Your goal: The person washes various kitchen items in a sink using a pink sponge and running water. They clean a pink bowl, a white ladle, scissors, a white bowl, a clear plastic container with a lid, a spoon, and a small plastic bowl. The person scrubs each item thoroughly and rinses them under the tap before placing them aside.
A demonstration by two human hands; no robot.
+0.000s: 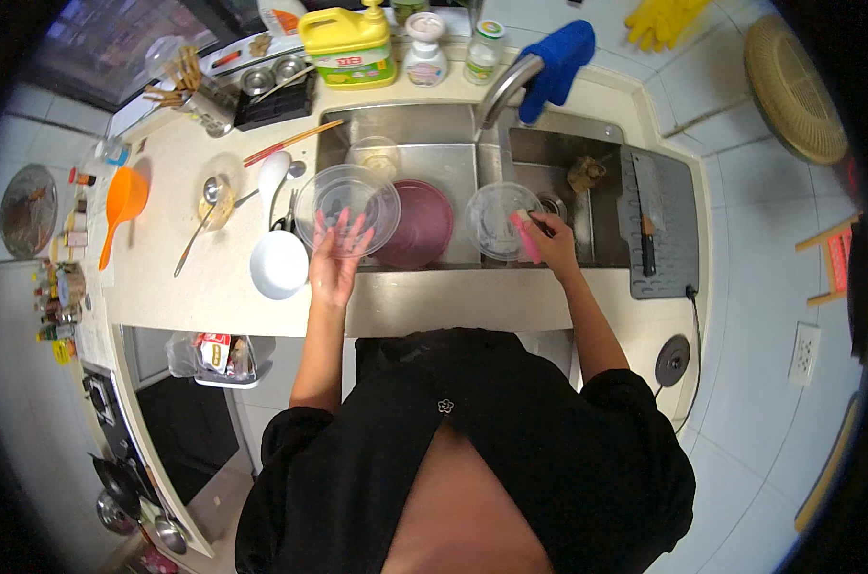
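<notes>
the left hand has hold of a clear bowl of thin, smooth plastic, its fingers fanned out against the see-through wall. this round bowl is over the left edge of the sink, partly covering a wide, dull plum-coloured basin. the right hand is closed around a soft pink sponge, which meets the rim of a second round plastic piece, also clear; whether the fingers pinch that rim too, i cannot tell.

further out, the sink is of smooth grey steel with two compartments. left of it, on the pale counter, are a glossy white bowl, a white spoon with a rounded head and slim wooden chopsticks. a fuzzy blue cloth drapes over the curved metal tap. to the right lies a ridged grey mat, with a dark-handled knife on it.
</notes>
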